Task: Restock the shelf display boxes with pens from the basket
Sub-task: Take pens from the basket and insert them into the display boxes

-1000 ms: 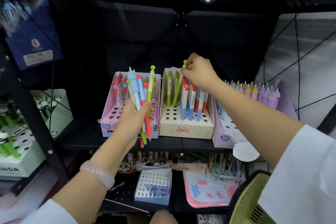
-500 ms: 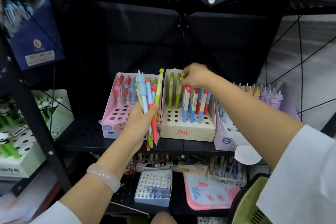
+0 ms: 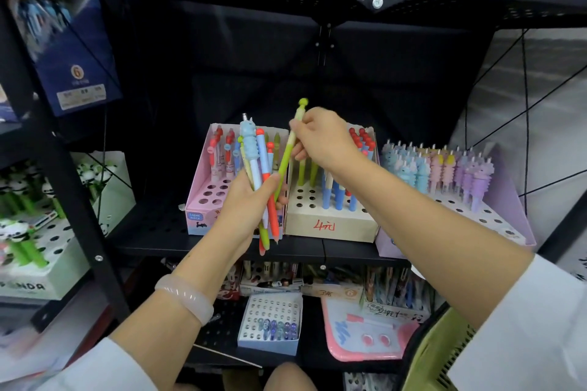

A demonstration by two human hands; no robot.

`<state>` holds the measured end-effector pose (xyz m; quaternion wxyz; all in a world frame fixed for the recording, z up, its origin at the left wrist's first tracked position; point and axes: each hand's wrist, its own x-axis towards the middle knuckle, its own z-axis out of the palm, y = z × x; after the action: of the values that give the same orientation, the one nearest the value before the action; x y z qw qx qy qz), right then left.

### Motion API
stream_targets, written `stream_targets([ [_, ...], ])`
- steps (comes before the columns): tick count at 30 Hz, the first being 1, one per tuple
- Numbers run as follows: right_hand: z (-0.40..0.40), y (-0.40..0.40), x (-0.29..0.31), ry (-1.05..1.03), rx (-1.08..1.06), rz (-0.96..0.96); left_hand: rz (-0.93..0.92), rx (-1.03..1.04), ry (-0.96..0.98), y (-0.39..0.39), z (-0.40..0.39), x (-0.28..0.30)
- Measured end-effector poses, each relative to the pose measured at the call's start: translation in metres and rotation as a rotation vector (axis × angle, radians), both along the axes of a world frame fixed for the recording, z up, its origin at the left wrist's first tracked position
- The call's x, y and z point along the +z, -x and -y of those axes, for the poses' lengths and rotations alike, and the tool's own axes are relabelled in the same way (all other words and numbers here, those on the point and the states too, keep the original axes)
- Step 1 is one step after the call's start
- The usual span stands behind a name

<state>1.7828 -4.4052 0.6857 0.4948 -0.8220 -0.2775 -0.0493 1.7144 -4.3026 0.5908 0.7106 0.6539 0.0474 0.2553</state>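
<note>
A black metal shelving unit (image 3: pixel 222 241) with perforated boards fills the view, dim and dark at the back. Grey floor (image 3: pixel 540 79) shows at right behind thin wire bracing (image 3: pixel 525 124).

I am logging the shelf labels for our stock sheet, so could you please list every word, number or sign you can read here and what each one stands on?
"4元", handwritten in red: front of the beige display box.
"6" in a gold circle: blue hanging package; its white label is too blurred.
"NDA", start cut off: white panda pen box.
"6" in a circle: box on the lower shelf.
Blue label on the pink display box: too small.
</note>
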Motion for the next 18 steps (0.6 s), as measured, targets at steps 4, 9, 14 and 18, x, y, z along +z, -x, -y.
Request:
stream_targets([
  [4,0.01,-0.005,-0.002,-0.147,-0.201,0.219,-0.071,0.081,-0.031,0.005,-0.011,-0.007],
  [9,0.006,-0.009,-0.018,0.29,-0.32,0.474,-0.076,0.061,-0.039,0.007,-0.011,-0.006],
  [14,0.002,-0.017,-0.005,0.386,-0.286,0.353,-0.069,0.042,-0.003,0.008,-0.011,-0.007],
  [18,-0.001,-0.013,-0.007,0.413,-0.287,0.416,-0.06,0.04,0.029,0.008,-0.01,-0.007],
])
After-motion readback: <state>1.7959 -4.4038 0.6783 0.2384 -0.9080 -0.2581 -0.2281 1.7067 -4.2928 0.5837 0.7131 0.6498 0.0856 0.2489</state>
